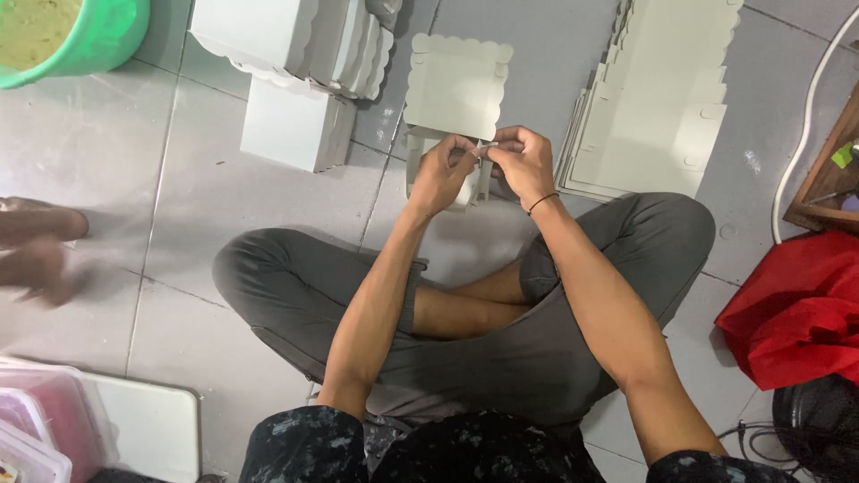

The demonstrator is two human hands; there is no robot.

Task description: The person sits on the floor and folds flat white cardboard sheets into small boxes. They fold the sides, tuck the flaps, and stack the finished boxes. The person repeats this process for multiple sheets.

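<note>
Dark patterned sleeves (420, 452) are seen nearest the lens, at the bottom edge; beyond them crossed legs in grey trousers (501, 358) are spread over the pale tiled floor (179, 224); a fanned heap of flat white carton blanks (658, 98) is laid to the right, near the right hand; finished white boxes (295, 54) are stacked at upper left, well apart from both hands; red cloth (796, 309) is bunched at the right edge; a green tub (98, 40) is cut off by the upper left corner; a half-folded white box (456, 98) with a scalloped lid is stood on the floor just ahead of the knees; its near corner is gripped by the left hand (440, 174), fingers curled shut on the card; the same corner tab is pinched by the right hand (523, 161), thumb and forefinger pressed together on it, the two hands touching.
</note>
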